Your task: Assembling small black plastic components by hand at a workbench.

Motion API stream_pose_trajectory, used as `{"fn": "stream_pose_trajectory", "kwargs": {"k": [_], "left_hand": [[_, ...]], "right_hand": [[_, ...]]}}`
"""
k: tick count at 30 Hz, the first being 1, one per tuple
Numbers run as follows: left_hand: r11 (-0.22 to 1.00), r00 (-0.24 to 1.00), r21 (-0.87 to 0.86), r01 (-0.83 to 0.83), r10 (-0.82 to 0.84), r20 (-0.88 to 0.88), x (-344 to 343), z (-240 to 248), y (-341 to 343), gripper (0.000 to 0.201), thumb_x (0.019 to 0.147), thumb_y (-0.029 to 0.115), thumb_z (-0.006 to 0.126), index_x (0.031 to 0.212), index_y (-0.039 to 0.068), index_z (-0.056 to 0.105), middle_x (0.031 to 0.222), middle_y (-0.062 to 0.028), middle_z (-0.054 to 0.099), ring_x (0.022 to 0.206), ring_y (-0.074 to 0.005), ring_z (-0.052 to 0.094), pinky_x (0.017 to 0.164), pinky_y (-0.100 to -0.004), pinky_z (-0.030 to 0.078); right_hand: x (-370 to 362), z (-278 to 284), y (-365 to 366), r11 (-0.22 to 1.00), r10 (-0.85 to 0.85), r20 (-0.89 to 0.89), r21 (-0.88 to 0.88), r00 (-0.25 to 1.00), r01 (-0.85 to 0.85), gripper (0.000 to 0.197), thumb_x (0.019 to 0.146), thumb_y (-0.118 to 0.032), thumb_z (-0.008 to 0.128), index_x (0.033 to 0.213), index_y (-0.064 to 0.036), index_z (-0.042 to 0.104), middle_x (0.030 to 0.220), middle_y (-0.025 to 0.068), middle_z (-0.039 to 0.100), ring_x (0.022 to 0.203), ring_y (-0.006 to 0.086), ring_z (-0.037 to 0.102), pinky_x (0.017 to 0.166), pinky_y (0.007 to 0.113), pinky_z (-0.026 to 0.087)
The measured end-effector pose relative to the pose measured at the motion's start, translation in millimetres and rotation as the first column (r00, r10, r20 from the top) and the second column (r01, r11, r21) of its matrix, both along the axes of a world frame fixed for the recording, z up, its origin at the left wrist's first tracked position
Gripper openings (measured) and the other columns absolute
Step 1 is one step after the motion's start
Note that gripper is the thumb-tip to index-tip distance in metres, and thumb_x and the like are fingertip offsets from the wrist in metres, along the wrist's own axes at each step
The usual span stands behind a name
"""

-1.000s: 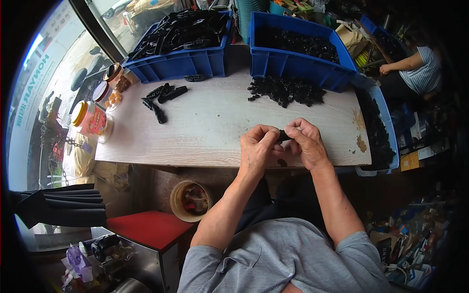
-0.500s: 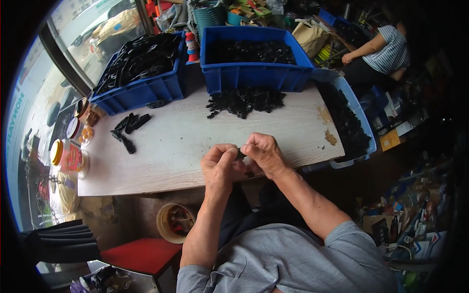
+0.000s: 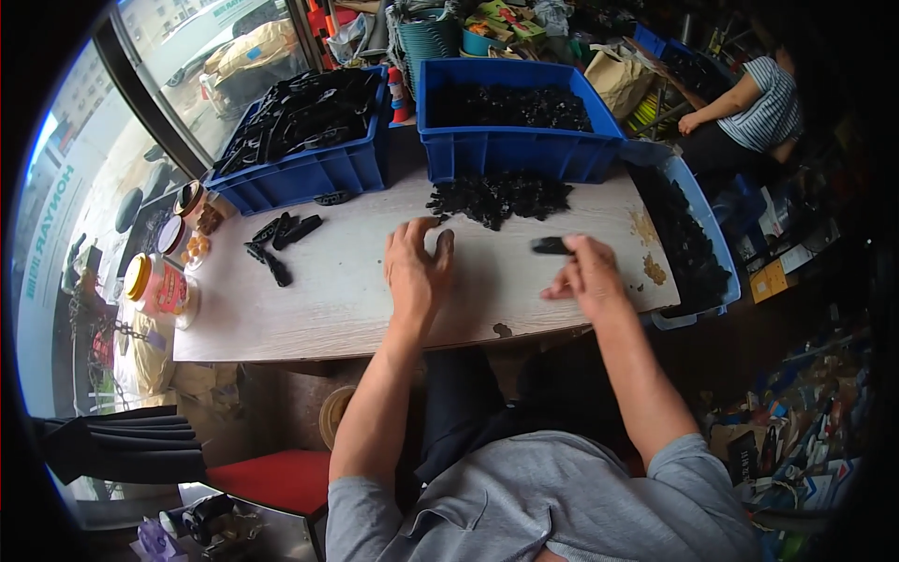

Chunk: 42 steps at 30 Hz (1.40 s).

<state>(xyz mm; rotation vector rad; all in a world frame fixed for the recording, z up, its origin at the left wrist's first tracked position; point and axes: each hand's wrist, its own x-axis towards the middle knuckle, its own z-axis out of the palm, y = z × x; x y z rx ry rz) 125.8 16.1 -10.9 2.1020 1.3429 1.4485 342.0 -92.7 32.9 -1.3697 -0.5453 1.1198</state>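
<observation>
Right hand (image 3: 595, 272) is nearing the desk's (image 3: 337, 314) right edge, pinching a left-pointing black plastic piece (image 3: 550, 245); left hand's (image 3: 417, 273) fingers are spreading.

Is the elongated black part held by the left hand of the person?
No, the right hand holds the elongated black part, and the left hand is apart from it.

A workshop: 2 blue bins (image 3: 520, 157) of black parts (image 3: 304, 108) across the frame's top, heaped clutter (image 3: 796, 436) lower right
</observation>
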Motion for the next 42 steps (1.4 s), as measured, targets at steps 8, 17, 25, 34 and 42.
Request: {"fn": "stream_pose_trajectory", "kwargs": {"k": [8,17,25,34,42], "left_hand": [[0.995,0.941,0.077,0.068,-0.039,-0.335,6,-17,43,0.024,0.072,0.001,0.064,0.095,0.009,0.067,0.087,-0.0114,0.066,0.085,-0.0350,0.061,0.077,-0.0417,0.048],[0.740,0.693,-0.433,0.514,-0.060,0.719,-2,-9,5,0.010,0.087,0.002,0.067,0.094,0.001,0.060,0.079,-0.0054,0.062,0.071,-0.0150,0.065,0.065,-0.0260,0.055],[0.615,0.448,-0.396,0.682,0.076,0.891,-6,3,-27,0.013,0.086,0.000,0.067,0.095,0.002,0.058,0.084,-0.0075,0.063,0.072,-0.0185,0.067,0.066,-0.0281,0.057],[0.524,0.422,-0.380,0.762,0.043,0.906,-9,4,-31,0.012,0.086,-0.001,0.066,0.095,0.002,0.058,0.083,-0.0077,0.065,0.068,-0.0164,0.066,0.065,-0.0255,0.055],[0.867,0.937,-0.400,0.296,-0.182,0.299,-28,15,-2,0.024,0.085,0.011,0.069,0.106,0.001,0.062,0.088,-0.0091,0.068,0.080,-0.0229,0.067,0.071,-0.0323,0.053]], "right_hand": [[97,23,-4,0.866,-0.492,-0.036,0.083,0.870,0.493,0.051,0.087,-0.049,0.062,0.108,-0.0043,0.051,0.048,0.0018,0.035,0.059,0.0208,0.054,0.081,0.055,0.054],[27,-14,5,0.998,-0.031,-0.001,0.063,1.000,0.031,0.023,0.088,-0.026,0.068,0.097,-0.0063,0.060,0.048,-0.0004,0.041,0.051,0.0159,0.057,0.061,0.046,0.060],[-25,-16,27,0.967,0.254,-0.032,0.043,0.967,-0.252,0.025,0.086,-0.022,0.072,0.101,-0.0047,0.062,0.051,0.0015,0.052,0.048,0.0151,0.058,0.056,0.040,0.059],[-52,-18,43,0.894,0.435,0.124,0.062,0.892,-0.445,0.030,0.082,-0.023,0.076,0.098,0.0006,0.066,0.055,0.0016,0.055,0.039,0.0095,0.046,0.044,0.027,0.047],[-47,-23,37,0.909,0.397,0.103,0.095,0.912,-0.406,0.017,0.085,-0.018,0.070,0.088,-0.0040,0.061,0.050,0.0016,0.049,0.041,0.0131,0.051,0.043,0.032,0.051]]}}
